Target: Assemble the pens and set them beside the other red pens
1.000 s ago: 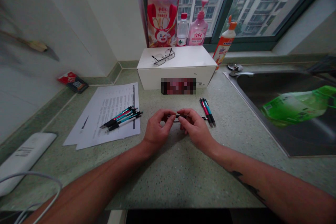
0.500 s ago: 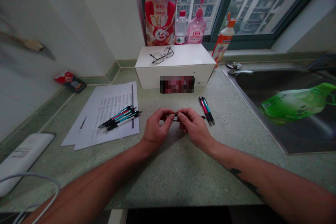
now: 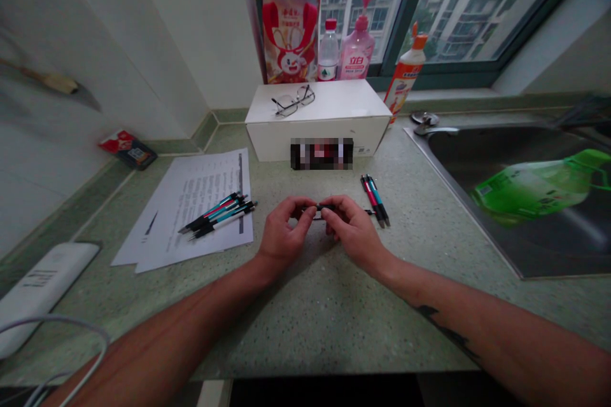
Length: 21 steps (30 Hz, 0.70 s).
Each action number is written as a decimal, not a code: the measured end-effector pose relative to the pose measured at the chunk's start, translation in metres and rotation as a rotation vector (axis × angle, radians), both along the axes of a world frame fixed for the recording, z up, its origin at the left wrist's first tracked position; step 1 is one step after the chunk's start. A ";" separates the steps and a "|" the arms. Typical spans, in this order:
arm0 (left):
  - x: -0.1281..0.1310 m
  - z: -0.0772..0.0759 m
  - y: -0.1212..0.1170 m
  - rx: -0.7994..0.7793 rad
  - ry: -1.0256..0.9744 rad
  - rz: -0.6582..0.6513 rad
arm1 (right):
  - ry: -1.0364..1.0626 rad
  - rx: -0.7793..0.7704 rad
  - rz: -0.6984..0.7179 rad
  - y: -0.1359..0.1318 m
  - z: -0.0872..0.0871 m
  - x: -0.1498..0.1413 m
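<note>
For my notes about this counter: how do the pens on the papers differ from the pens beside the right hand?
The bunch on the papers holds more pens than the second bunch, next to the right hand. The first lies on printed white sheets and slants toward the lower left; the second lies directly on the speckled green countertop and runs toward the person. Both bunches share slim black pens with teal and pink barrels.

Our left hand point(image 3: 284, 235) and right hand point(image 3: 356, 235) are bare, as are our left forearm point(image 3: 167, 331) and right forearm point(image 3: 496, 331). Toward the lower right of the frame, a thin, dark, jagged tattoo point(image 3: 446, 332) runs along the right one.
</note>
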<state>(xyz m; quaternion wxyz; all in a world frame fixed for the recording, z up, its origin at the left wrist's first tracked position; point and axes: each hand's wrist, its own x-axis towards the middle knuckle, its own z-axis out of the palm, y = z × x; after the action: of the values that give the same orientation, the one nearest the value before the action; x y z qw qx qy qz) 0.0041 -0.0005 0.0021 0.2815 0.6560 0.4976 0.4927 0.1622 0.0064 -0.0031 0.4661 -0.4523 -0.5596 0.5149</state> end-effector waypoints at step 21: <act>0.000 -0.001 0.000 0.002 0.004 -0.004 | -0.011 -0.032 0.033 0.003 0.000 0.001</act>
<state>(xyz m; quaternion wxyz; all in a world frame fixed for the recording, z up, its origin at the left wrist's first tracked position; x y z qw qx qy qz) 0.0036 -0.0005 0.0015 0.2808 0.6582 0.4966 0.4913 0.1632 0.0090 -0.0028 0.4471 -0.4534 -0.5610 0.5289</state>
